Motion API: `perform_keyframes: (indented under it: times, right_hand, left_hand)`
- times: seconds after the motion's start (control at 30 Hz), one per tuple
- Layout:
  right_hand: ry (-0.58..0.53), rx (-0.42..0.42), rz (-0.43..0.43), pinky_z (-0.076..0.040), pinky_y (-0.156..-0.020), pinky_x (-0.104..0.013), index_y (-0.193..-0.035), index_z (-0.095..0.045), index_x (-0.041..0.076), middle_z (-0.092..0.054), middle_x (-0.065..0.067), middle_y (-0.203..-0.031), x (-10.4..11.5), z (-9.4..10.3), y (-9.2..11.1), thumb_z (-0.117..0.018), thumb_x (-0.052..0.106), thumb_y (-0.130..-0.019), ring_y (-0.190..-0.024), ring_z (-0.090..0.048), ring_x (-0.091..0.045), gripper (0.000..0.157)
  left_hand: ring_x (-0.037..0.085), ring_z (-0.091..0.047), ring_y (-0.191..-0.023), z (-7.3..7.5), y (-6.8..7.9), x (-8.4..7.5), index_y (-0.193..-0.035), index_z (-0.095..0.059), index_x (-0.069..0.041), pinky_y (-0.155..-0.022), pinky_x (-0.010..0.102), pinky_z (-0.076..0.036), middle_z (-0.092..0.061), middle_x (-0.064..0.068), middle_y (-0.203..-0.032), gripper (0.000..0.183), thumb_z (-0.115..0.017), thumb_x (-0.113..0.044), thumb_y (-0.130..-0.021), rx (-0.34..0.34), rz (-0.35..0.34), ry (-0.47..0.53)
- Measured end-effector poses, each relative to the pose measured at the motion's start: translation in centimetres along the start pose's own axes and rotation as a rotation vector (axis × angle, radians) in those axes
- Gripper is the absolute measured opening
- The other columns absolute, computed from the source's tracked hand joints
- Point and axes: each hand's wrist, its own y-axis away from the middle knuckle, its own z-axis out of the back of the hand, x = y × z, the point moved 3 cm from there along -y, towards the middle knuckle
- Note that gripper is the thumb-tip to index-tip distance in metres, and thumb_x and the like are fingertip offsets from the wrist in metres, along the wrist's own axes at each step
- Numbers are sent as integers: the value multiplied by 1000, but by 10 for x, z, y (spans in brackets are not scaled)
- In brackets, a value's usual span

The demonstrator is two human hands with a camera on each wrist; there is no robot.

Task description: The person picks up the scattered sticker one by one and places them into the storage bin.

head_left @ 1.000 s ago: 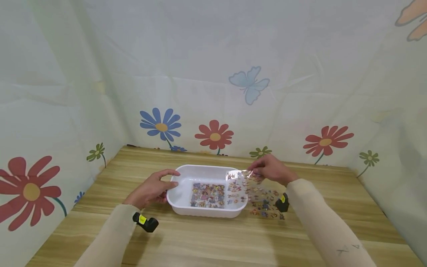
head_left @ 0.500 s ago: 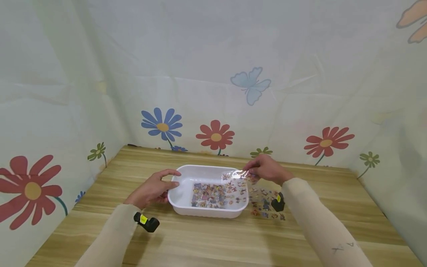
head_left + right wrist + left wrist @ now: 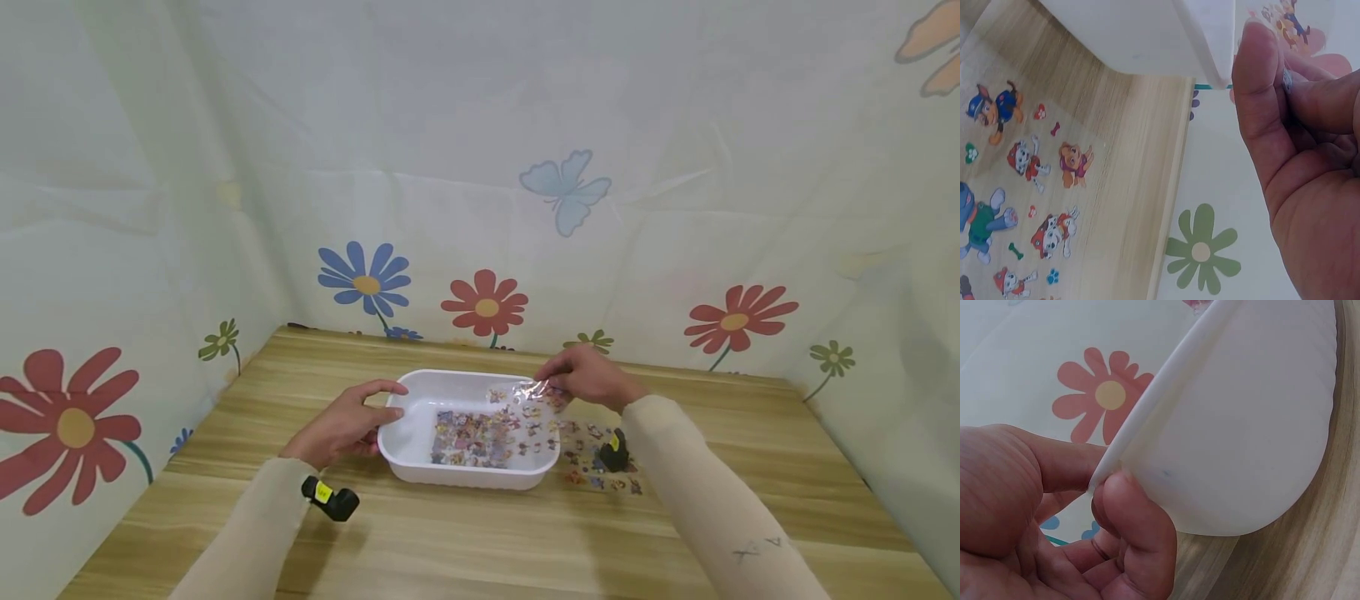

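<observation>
A white plastic basin [image 3: 465, 477] stands on the wooden table. My left hand [image 3: 339, 427] grips its left rim, thumb over the edge and curled fingers underneath, as the left wrist view shows close up. With thumb and fingertips my right hand [image 3: 591, 379] pinches the top edge of a clear sticker sheet [image 3: 534, 413] printed with small cartoon dogs. That sheet hangs over the right part of the basin. Inside the basin lie more printed sticker sheets [image 3: 463, 437], partly covered by the held one.
Another clear sticker sheet [image 3: 1016, 181] lies on the table right of the basin, under my right wrist. Cloth walls with printed flowers [image 3: 486, 307] rise behind the table's back edge [image 3: 450, 344] and at both sides.
My right hand has moved left, bringing the pinched sticker sheet farther over the basin and the sheets in it. My left hand stays on the rim.
</observation>
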Motion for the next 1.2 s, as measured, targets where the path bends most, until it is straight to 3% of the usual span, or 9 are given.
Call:
perform_keyframes:
  times: [0.97, 1.2]
  right_hand:
    - [-6, 73, 27, -62, -75, -29, -121, -73, -4, -75, -20, -116, 25, -28, -14, -60, -6, -97, -81, -69, -14, 27]
    - [-15, 98, 7, -62, -74, -28, -123, -72, -5, -75, -19, -113, 29, -40, -21, -59, -8, -97, -81, -70, -13, 30]
  left_hand:
    - [18, -55, -61, -1, 0, -1, -145, -56, -24, -57, 26, -51, -64, 17, -110, 44, -67, -21, -102, -10, 16, 1]
    - [18, -55, -60, 0, 1, -1, -147, -55, -23, -57, 26, -51, -61, 14, -98, 46, -67, -22, -103, -4, 13, 0]
